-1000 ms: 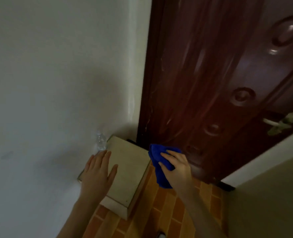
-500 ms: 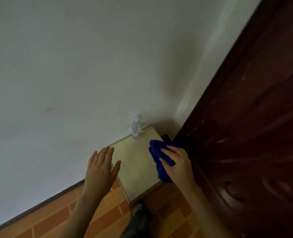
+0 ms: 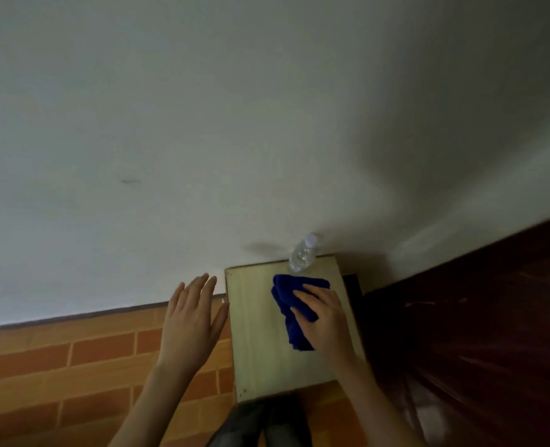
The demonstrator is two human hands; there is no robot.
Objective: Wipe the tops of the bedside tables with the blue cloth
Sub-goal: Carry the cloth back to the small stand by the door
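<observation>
A small pale wooden bedside table (image 3: pixel 260 343) stands against the white wall, seen from above. My right hand (image 3: pixel 326 321) grips a bunched blue cloth (image 3: pixel 291 304) over the right half of the tabletop. My left hand (image 3: pixel 191 317) hovers flat with straight fingers just left of the table's edge, above the floor, holding nothing. Whether the cloth touches the wood is unclear.
A clear plastic water bottle (image 3: pixel 302 254) stands at the table's back edge by the wall. A dark brown door (image 3: pixel 476 317) fills the right side. Orange brick-pattern floor (image 3: pixel 57 366) lies to the left. My legs (image 3: pixel 264 424) show below the table.
The view has swung left, away from the door, until it looks straight down on the table. My right hand has brought the cloth over the tabletop; my left hand has moved off the table to its left.
</observation>
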